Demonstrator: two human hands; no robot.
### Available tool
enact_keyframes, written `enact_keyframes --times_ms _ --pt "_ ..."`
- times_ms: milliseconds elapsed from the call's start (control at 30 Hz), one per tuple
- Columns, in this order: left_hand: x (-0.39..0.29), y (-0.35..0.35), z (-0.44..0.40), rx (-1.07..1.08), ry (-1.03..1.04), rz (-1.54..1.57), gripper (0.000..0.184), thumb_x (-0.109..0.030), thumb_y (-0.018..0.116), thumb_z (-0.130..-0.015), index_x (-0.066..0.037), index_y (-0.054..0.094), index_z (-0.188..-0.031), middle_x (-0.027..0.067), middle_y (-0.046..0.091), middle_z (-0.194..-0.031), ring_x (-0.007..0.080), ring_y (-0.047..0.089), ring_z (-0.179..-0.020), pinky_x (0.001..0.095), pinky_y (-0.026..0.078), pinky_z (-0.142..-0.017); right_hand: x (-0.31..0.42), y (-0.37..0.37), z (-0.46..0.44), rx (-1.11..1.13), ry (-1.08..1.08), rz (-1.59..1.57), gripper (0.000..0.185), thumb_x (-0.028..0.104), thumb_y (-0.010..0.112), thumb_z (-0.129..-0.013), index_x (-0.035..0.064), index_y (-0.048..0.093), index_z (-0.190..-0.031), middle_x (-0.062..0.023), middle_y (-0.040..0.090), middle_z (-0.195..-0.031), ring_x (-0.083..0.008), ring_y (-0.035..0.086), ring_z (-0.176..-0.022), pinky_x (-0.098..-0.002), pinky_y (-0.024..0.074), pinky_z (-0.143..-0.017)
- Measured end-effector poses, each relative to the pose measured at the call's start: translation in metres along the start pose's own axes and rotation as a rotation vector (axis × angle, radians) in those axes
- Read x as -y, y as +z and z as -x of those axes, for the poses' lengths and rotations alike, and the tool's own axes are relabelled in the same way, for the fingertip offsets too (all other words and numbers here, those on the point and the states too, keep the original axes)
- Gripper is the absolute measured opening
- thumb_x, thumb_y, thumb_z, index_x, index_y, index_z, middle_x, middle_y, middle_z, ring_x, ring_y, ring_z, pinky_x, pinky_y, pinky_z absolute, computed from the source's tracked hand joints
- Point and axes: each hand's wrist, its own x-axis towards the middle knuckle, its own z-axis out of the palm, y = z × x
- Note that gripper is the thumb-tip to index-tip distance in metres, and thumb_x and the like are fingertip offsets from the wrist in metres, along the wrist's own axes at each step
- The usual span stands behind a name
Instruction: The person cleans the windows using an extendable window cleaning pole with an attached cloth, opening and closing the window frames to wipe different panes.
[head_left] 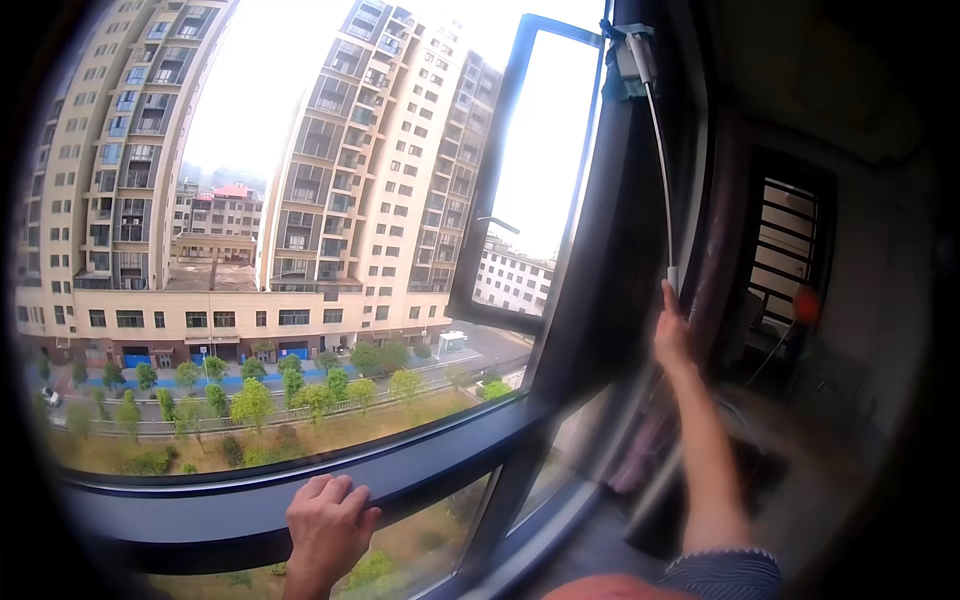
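Note:
My right hand [676, 338] is raised and closed around the lower end of a long, thin cleaning pole [661, 165]. At the pole's top, a white head wrapped in a teal cloth [630, 88] is against or close to the upper dark window frame; I cannot tell whether it touches. Lower down, my left hand [330, 525] has its fingers curled over the dark horizontal window rail [210, 512]. An open window sash [462, 270] with a light handle swings outward, left of the pole.
Outside, far below, are trees [253, 402], a road and tall apartment buildings [330, 150]. A dark upright frame post [590, 300] stands between the open sash and the room. Purple fabric [640, 460] hangs beside the window. A slatted opening [785, 240] is at the right.

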Motion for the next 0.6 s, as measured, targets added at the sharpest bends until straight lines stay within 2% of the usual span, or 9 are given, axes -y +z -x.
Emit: enact_keyframes --times_ms 67,100,200,267,300,400,467,533,600 --pt "-0.002 0.004 -0.011 -0.028 0.002 0.007 0.024 -0.015 0.071 -0.058 -0.009 0.063 -0.079 0.0056 0.058 -0.084 0.0244 0.055 -0.084 0.0353 0.045 -0.071 -0.027 0.042 0.099 0.007 -0.011 -0.11 0.061 0.001 0.046 -0.082 0.0213 0.026 -0.136 -0.0219 0.059 -0.08 -0.0363 0.057 -0.066 -0.0438 0.0464 -0.057" --pt "-0.005 -0.007 0.004 -0.01 0.005 0.005 0.024 -0.015 0.071 -0.058 -0.009 0.063 -0.079 0.0056 0.058 -0.084 0.0244 0.054 -0.084 0.0353 0.044 -0.07 -0.031 0.047 0.187 0.139 0.083 -0.08 0.06 0.002 0.048 -0.081 0.0196 0.028 -0.135 -0.0207 0.058 -0.077 -0.0359 0.057 -0.065 -0.0439 0.0458 -0.057" --pt "-0.007 -0.005 0.001 -0.039 -0.014 0.026 0.023 -0.014 0.071 -0.058 -0.008 0.063 -0.079 0.0059 0.058 -0.084 0.0241 0.054 -0.082 0.035 0.044 -0.07 -0.044 0.08 0.336 0.03 0.098 -0.278 0.056 0.004 0.051 -0.08 0.0204 0.035 -0.132 -0.018 0.056 -0.073 -0.0343 0.056 -0.06 -0.0438 0.045 -0.054" --pt "-0.001 -0.011 0.001 -0.044 -0.004 0.007 0.023 -0.014 0.071 -0.058 -0.008 0.064 -0.079 0.006 0.058 -0.084 0.024 0.054 -0.082 0.0348 0.044 -0.07 -0.022 0.06 0.372 0.188 0.181 -0.131 0.055 0.006 0.052 -0.08 0.0226 0.037 -0.13 -0.0166 0.055 -0.071 -0.0335 0.056 -0.058 -0.0425 0.0451 -0.052" --pt "-0.002 -0.009 0.002 -0.054 -0.004 0.012 0.023 -0.014 0.071 -0.058 -0.008 0.064 -0.079 0.006 0.058 -0.084 0.024 0.054 -0.082 0.0348 0.044 -0.07 0.009 0.021 0.348 0.226 0.163 0.045 0.055 0.006 0.052 -0.08 0.0241 0.037 -0.13 -0.0157 0.054 -0.068 -0.0331 0.056 -0.057 -0.0418 0.0451 -0.051" --pt "-0.002 -0.005 0.002 -0.057 -0.006 0.02 0.022 -0.014 0.071 -0.059 -0.008 0.064 -0.079 0.0055 0.059 -0.084 0.0236 0.054 -0.081 0.0345 0.044 -0.07 -0.009 0.029 0.283 0.0 0.058 -0.073 0.056 0.007 0.049 -0.082 0.0283 0.033 -0.131 -0.0159 0.054 -0.066 -0.0331 0.055 -0.057 -0.0432 0.0447 -0.053" --pt "-0.005 -0.002 0.002 -0.055 -0.021 0.014 0.021 -0.015 0.071 -0.06 -0.009 0.065 -0.079 0.0048 0.059 -0.084 0.0231 0.054 -0.082 0.0342 0.044 -0.07 -0.014 0.016 0.204 -0.021 0.052 -0.085 0.057 0.008 0.048 -0.084 0.0312 0.031 -0.133 -0.016 0.053 -0.065 -0.0331 0.055 -0.057 -0.0442 0.0445 -0.055" --pt "-0.007 0.005 0.001 -0.052 -0.032 0.021 0.019 -0.018 0.069 -0.062 -0.01 0.064 -0.078 0.0045 0.059 -0.084 0.0229 0.054 -0.083 0.0346 0.043 -0.072 -0.007 -0.01 0.113 0.052 0.077 -0.099 0.055 0.009 0.044 -0.087 0.0319 0.027 -0.134 -0.019 0.055 -0.066 -0.0356 0.058 -0.064 -0.0445 0.0464 -0.059" --pt "-0.007 0.005 0.002 -0.046 -0.042 0.005 0.018 -0.019 0.069 -0.063 -0.011 0.065 -0.078 0.0041 0.059 -0.084 0.0225 0.054 -0.083 0.0344 0.044 -0.072 0.01 -0.042 0.033 0.038 0.04 -0.07 0.056 0.01 0.042 -0.087 0.0327 0.023 -0.134 -0.0216 0.059 -0.077 -0.0373 0.059 -0.07 -0.0462 0.0475 -0.063"
